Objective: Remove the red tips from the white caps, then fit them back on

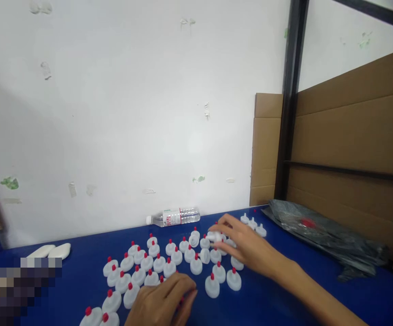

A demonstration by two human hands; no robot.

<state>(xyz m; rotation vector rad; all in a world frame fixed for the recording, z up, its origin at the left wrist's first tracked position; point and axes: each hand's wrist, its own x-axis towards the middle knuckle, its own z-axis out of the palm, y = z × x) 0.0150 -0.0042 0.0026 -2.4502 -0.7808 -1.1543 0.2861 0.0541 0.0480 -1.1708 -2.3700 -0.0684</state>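
My right hand [239, 242] reaches over the back right of a group of caps, its thumb and fingers closed round a white plastic nozzle cap [214, 236], which is slightly blurred. My left hand [164, 299] is low at the front, fingers curled and thumb drawn in. A speck of red shows between its fingers; what it holds, if anything, is mostly hidden. Around both hands stand several round white caps with red tips [212, 286]. Two white caps [205, 256] near my right hand lie tipped on their sides.
A clear water bottle [181, 216] lies against the wall. White caps without red tips [252, 223] stand behind my right hand. A dark plastic bag [322, 231] lies at right, before cardboard [352, 136]. Two white oval pieces [59, 251] rest at left on the blue table [271, 303].
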